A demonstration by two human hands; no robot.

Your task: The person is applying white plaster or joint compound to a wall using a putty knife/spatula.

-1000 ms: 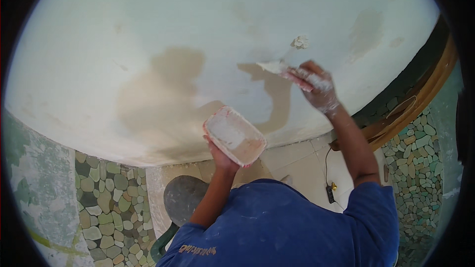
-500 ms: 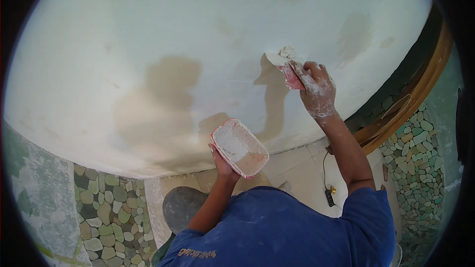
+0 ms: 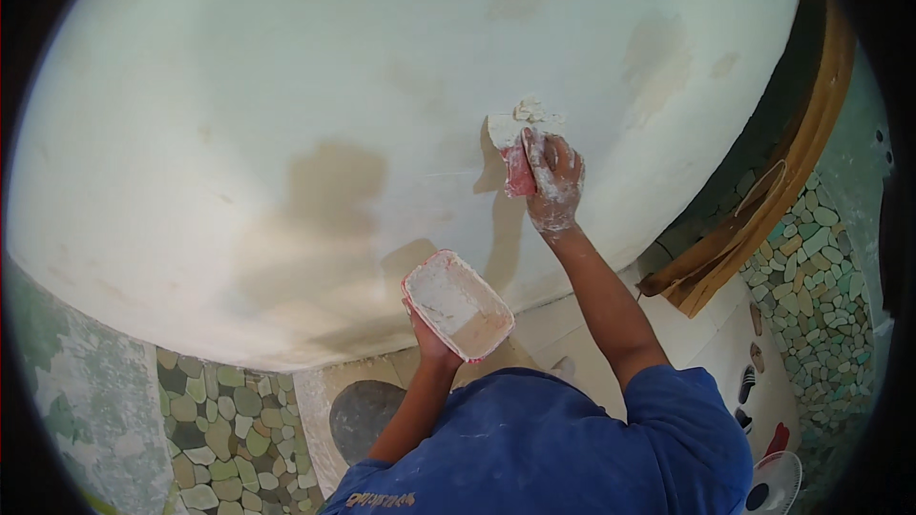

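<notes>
Scraper (image 3: 518, 173), red (white-smeared), tub (image 3: 485, 332), rectangular, red-edged, white-crusted inside

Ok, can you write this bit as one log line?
left hand: holding tub | right hand: holding red scraper | pale lump: at scraper's upper edge

From my end: one small line of tan lettering (image 3: 382, 499) on the blue shirt (image 3: 544, 448), low left in my head view. Too small and blurred for me to read.

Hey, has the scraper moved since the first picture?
Yes: against the white lump on the wall, the scraper in the right hand has moved up and right, toward it.
</notes>
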